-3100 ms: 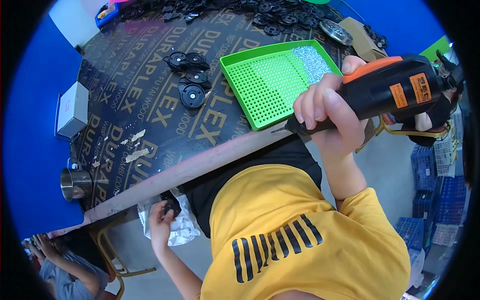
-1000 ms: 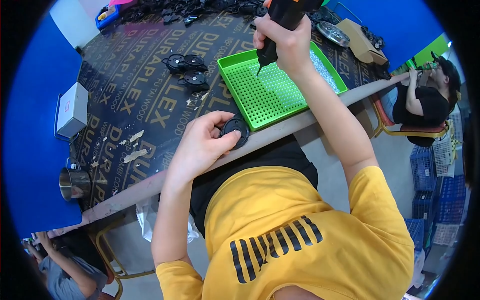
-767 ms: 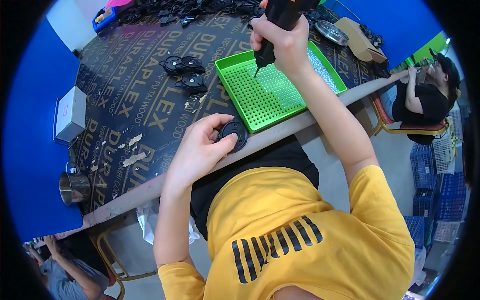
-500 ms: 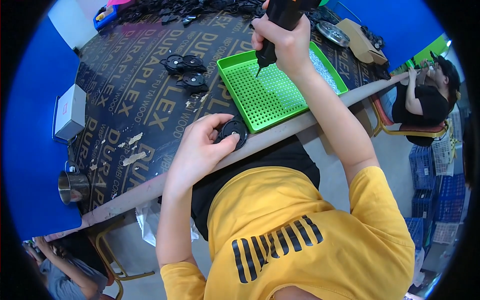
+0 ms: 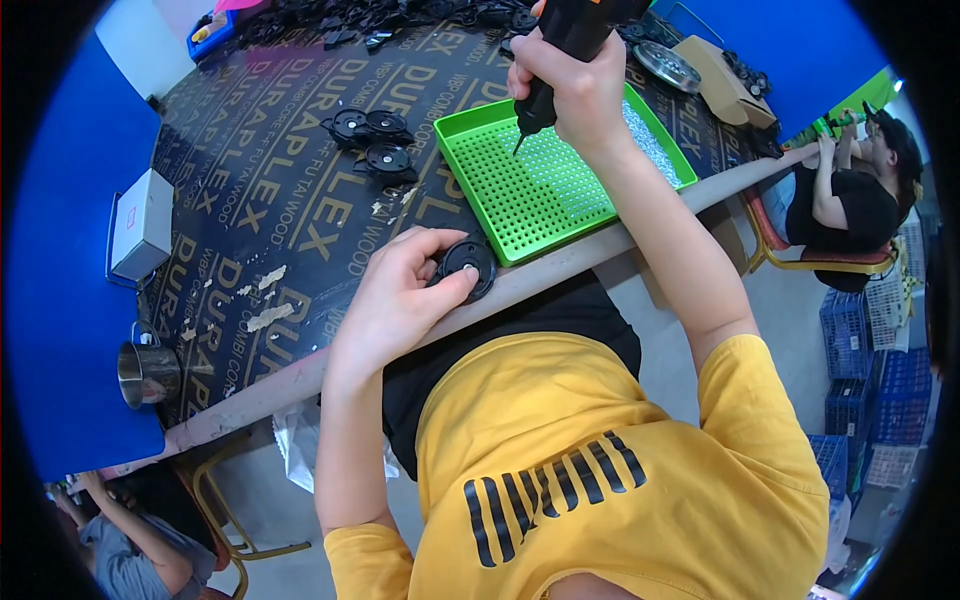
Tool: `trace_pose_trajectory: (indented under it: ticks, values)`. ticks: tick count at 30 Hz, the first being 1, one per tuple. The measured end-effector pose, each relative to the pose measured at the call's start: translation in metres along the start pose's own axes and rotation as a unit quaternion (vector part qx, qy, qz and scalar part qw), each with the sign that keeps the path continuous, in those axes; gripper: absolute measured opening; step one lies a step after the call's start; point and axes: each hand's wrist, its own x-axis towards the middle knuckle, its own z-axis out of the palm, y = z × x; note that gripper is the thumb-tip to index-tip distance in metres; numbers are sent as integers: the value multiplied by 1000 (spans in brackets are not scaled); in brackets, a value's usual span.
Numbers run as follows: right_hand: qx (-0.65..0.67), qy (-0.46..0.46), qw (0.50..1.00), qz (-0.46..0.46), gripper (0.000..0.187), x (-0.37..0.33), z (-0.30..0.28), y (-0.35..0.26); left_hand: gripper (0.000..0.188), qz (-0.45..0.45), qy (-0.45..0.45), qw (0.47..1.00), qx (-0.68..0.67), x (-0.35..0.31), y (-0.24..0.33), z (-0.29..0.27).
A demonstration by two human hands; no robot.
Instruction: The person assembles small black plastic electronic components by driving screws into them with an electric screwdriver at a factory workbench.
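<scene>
My left hand (image 5: 405,285) grips a round black plastic part (image 5: 472,258) by its side, low down at the table's near edge. The thumb lies across its face, close to a small light centre. Up and to the right, my right hand (image 5: 583,95) is wrapped round a black electric screwdriver (image 5: 560,60), its thin bit slanting down over a green tray (image 5: 468,185). The tip hangs above the tray's grid of holes. Many small silvery pieces (image 5: 645,145) lie on the tray's right part. Three similar black parts (image 5: 385,158) sit together left of the tray.
Black parts (image 5: 440,12) heap along the far edge, with a cardboard box (image 5: 705,85) and a metallic disc (image 5: 667,66) at far right. At left stand a white box (image 5: 140,225) and a steel pot (image 5: 148,372). Other people work at right (image 5: 845,185) and lower left (image 5: 130,545).
The screwdriver and my right hand have shifted very slightly over the tray. My left hand keeps the same hold on the round black part.
</scene>
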Motion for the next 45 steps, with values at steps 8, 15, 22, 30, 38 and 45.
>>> trace_pose_trajectory:
  ticks: [8, 15, 22, 30, 38, 45]
  values:
    - [2, 9, 1000, -7, 29, 2, 1, 1, 34, -7, 4, 1000, 6, 1, 2, 1]
    - [157, -137, 978, -29, 12, -17, -11, -32, 34, -5, -7, 997, 83, 1, 2, -3]
    - [111, -167, 979, -46, 34, -79, 30, -57, 32, -20, 6, 993, 113, -1, 17, -1]
    - [-26, -197, 978, -54, 38, -82, 26, -50, 29, 9, 6, 996, 88, -1, 9, -1]
    - [-1, -182, 983, -37, 40, -81, 31, -45, 30, -23, -3, 995, 94, -1, 14, -1]
    - [34, -167, 985, -30, 41, -88, 32, -47, 30, 41, 30, 995, 82, 1, 2, 1]
